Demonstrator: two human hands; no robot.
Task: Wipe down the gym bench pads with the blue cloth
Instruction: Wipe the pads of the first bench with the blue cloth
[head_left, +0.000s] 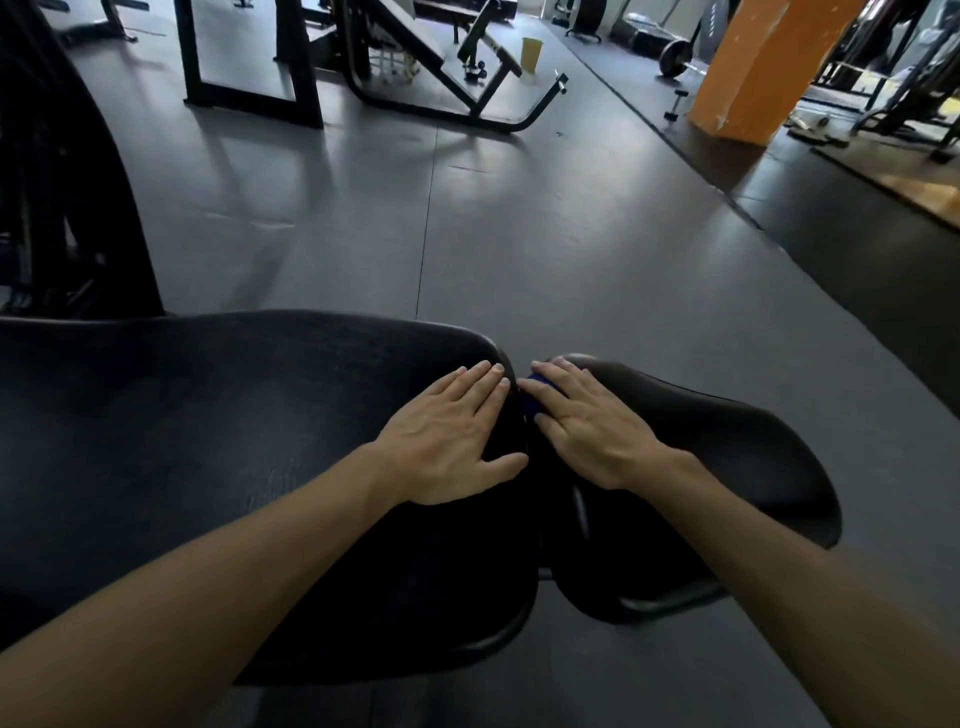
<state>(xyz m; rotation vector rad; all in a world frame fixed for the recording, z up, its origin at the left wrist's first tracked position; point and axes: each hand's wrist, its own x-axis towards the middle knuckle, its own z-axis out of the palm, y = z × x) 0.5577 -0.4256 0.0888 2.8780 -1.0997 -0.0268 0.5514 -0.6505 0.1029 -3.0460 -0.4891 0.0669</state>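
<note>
A long black bench pad (197, 415) fills the lower left, and a smaller black seat pad (701, 457) lies to its right across a narrow gap. My left hand (452, 441) lies flat, fingers straight, on the right end of the long pad. My right hand (587, 421) presses flat on the near-left end of the seat pad, on top of the blue cloth (535, 400). Only a small blue patch of the cloth shows between its fingers at the gap.
Grey rubber floor (493, 234) stretches ahead. A black machine frame (62, 182) stands at the left. Further back are an incline bench (441, 57), a yellow bin (532, 52), an orange pillar (753, 67) and a barbell (675, 54).
</note>
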